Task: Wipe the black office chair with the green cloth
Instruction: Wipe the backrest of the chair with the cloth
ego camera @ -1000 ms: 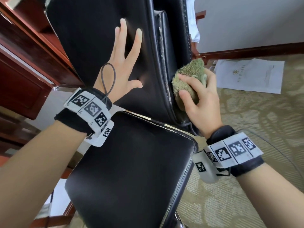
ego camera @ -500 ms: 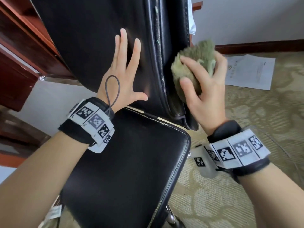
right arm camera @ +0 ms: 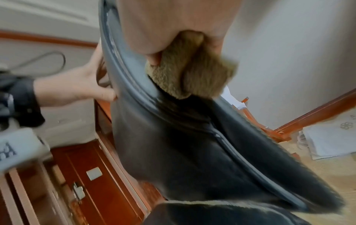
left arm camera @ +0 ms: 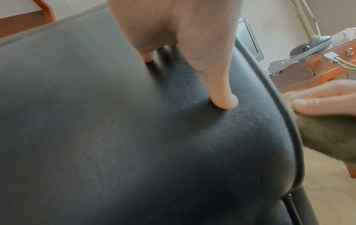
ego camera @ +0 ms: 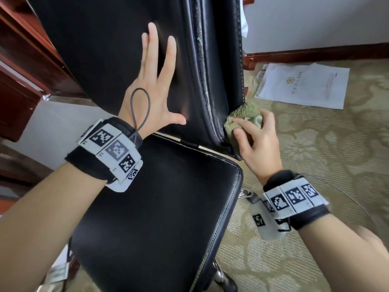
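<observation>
The black office chair [ego camera: 160, 207] fills the middle of the head view, backrest upright above the seat. My left hand [ego camera: 155, 85] lies flat on the front of the backrest [left arm camera: 134, 137], fingers straight and spread. My right hand [ego camera: 256, 135] grips the bunched green cloth [ego camera: 242, 116] and presses it against the backrest's right side edge, low down near the seat. In the right wrist view the cloth [right arm camera: 188, 76] sits on the curved side rim of the chair [right arm camera: 192, 152], held from above by my fingers.
A white paper sheet [ego camera: 303, 85] lies on the patterned carpet [ego camera: 315, 154] to the right of the chair. Dark red wooden furniture [ego camera: 21, 76] stands close on the left. A wooden skirting board [ego camera: 315, 53] runs along the white wall behind.
My right hand with the cloth went up the backrest's side edge, then slid back down to near the seat. My left hand stayed flat on the backrest.
</observation>
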Demonstrator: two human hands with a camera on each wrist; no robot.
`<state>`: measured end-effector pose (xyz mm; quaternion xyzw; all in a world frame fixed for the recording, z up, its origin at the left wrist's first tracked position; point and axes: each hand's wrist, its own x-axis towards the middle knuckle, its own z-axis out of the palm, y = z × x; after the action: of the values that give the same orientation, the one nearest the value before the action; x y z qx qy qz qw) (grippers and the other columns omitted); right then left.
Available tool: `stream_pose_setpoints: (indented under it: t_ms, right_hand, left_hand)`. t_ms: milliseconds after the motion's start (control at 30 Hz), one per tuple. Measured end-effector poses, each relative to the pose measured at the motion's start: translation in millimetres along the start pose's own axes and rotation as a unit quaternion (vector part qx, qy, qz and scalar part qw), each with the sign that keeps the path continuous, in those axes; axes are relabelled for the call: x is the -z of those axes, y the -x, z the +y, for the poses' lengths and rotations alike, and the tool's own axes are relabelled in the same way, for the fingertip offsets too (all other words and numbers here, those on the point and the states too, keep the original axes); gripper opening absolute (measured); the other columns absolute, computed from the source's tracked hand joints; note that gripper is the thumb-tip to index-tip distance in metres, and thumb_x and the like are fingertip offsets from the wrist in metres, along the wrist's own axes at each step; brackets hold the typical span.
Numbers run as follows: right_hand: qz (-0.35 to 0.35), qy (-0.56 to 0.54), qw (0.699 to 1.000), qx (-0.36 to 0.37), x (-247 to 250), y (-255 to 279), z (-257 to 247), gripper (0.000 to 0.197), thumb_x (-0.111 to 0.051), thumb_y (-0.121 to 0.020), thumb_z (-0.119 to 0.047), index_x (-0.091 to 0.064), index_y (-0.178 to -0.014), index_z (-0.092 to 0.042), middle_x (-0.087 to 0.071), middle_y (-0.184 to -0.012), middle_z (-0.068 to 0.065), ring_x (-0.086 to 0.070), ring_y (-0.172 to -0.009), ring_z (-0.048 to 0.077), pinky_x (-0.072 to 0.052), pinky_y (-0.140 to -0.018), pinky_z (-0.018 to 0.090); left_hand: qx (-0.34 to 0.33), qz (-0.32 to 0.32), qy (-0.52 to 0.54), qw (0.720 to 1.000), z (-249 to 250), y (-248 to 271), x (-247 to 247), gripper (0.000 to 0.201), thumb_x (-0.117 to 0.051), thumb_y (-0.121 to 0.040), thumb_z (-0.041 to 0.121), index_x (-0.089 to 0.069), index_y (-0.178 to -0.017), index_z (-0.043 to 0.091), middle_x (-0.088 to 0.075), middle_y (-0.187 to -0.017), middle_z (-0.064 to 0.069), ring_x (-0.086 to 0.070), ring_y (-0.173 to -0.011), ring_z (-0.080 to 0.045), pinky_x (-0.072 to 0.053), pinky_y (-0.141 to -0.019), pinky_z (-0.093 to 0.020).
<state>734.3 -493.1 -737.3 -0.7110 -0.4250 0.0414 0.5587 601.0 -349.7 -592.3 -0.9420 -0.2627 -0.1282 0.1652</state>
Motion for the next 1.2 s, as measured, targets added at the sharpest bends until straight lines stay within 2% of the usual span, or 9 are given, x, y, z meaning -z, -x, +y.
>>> stream_pose_setpoints:
  t_ms: [100,267,433,567,700,767,900,1100,1200]
  right_hand:
    - [0.092,-0.032,0.993,0.060,9.1,-17.2,-27.8,0.028,-0.051,-0.091,-0.020,-0.068,-0.111,-0.009,-0.043,-0.119,0.025,-0.038,-0.112,0.014,-0.029,-0.100,0.012]
    - [0.126,-0.041,0.988,0.084,-0.7,-42.0,-47.9,0.028,-0.052,-0.090,-0.020,-0.068,-0.112,-0.014,-0.043,-0.118,0.024,-0.044,-0.111,0.032,-0.034,-0.101,0.029]
    - [0.072,-0.043,0.996,0.004,-19.2,-4.7,-4.3,0.032,-0.046,-0.091,-0.023,-0.069,-0.111,-0.012,-0.042,-0.117,0.021,-0.045,-0.111,0.031,-0.035,-0.101,0.028]
    - [0.033,-0.006,0.999,-0.033,-21.8,10.4,12.9,0.036,-0.044,-0.091,-0.027,-0.069,-0.110,-0.010,-0.041,-0.119,0.023,-0.043,-0.115,0.032,-0.040,-0.100,0.037]
    - [0.099,-0.042,0.993,0.053,-9.1,-9.6,-15.1,0.030,-0.048,-0.091,-0.020,-0.068,-0.112,-0.009,-0.036,-0.116,0.014,-0.035,-0.110,0.015,-0.030,-0.102,0.019]
    - [0.125,-0.052,0.987,0.091,-9.4,-26.1,-34.2,0.030,-0.049,-0.092,-0.019,-0.066,-0.114,-0.011,-0.032,-0.115,0.009,-0.037,-0.110,0.019,-0.031,-0.103,0.021]
    - [0.141,-0.034,0.988,0.049,-21.7,-34.8,-34.4,0.032,-0.046,-0.092,-0.021,-0.066,-0.116,-0.014,-0.031,-0.113,0.008,-0.043,-0.107,0.026,-0.033,-0.100,0.023]
    - [0.089,-0.060,0.993,-0.056,-39.9,-3.5,4.7,0.038,-0.041,-0.092,-0.027,-0.066,-0.116,-0.013,-0.029,-0.111,0.007,-0.031,-0.105,0.009,-0.018,-0.098,0.001]
    - [0.056,-0.068,0.993,-0.078,-37.2,1.9,10.3,0.041,-0.038,-0.091,-0.030,-0.066,-0.116,-0.012,-0.029,-0.110,0.008,-0.030,-0.103,0.006,-0.016,-0.097,-0.002]
  left_hand:
    - [0.000,0.001,0.001,1.000,-0.1,1.3,0.1,0.140,-0.082,-0.044,0.059,0.003,-0.145,0.013,-0.001,-0.152,-0.033,-0.006,-0.142,-0.043,-0.053,-0.081,-0.032]
    - [-0.003,-0.005,0.005,1.000,0.5,-0.5,0.5,0.141,-0.083,-0.045,0.059,0.002,-0.146,0.009,0.000,-0.152,-0.033,-0.004,-0.142,-0.042,-0.052,-0.084,-0.035]
    - [-0.022,-0.022,0.004,0.999,-3.2,-3.4,-0.9,0.139,-0.081,-0.044,0.060,0.003,-0.145,0.015,0.002,-0.151,-0.034,-0.002,-0.142,-0.044,-0.053,-0.080,-0.035]
    - [-0.029,-0.028,0.005,0.999,-7.0,-2.7,-1.6,0.137,-0.083,-0.045,0.058,0.002,-0.144,0.019,0.002,-0.151,-0.035,-0.001,-0.142,-0.045,-0.053,-0.074,-0.034]
    - [-0.026,-0.013,0.008,1.000,-5.5,-4.0,-4.6,0.135,-0.084,-0.046,0.056,0.002,-0.143,0.018,0.000,-0.149,-0.038,-0.003,-0.141,-0.047,-0.053,-0.077,-0.037]
    - [-0.032,-0.008,0.014,0.999,-5.6,-4.5,-6.0,0.133,-0.083,-0.047,0.056,0.002,-0.143,0.018,-0.001,-0.149,-0.039,-0.003,-0.140,-0.048,-0.052,-0.081,-0.041]
    - [-0.033,-0.007,0.017,0.999,-5.8,-6.8,-9.3,0.134,-0.082,-0.047,0.059,0.002,-0.143,0.018,-0.002,-0.149,-0.038,-0.003,-0.141,-0.046,-0.052,-0.082,-0.044]
    - [-0.034,-0.026,-0.012,0.999,-9.3,-13.0,-10.1,0.139,-0.076,-0.042,0.069,0.003,-0.144,0.016,-0.002,-0.151,-0.035,-0.006,-0.142,-0.044,-0.051,-0.085,-0.041]
    - [-0.038,-0.036,-0.016,0.998,-12.3,-11.6,-7.0,0.135,-0.068,-0.043,0.071,0.003,-0.144,0.017,-0.001,-0.150,-0.036,-0.005,-0.142,-0.045,-0.051,-0.084,-0.042]
